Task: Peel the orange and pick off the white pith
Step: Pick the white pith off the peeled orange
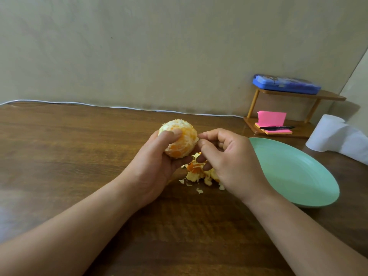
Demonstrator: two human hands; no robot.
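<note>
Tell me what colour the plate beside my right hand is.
The plate is plain pale mint green with no pattern, seen best in the head view.

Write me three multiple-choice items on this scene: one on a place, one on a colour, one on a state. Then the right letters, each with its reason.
1. Where does the peel pile lie? A. On the floor. B. On the table, left of the plate. C. In a bowl.
2. What colour is the plate? A. Green. B. Pink. C. Blue.
3. What state is the orange in? A. Unpeeled. B. Peeled, held by the left hand. C. Cut in halves.

1 B: scraps sit on bare wood.
2 A: its rim is mint green.
3 B: flesh shows in the left hand's grip; the right hand pinches pith.
</note>
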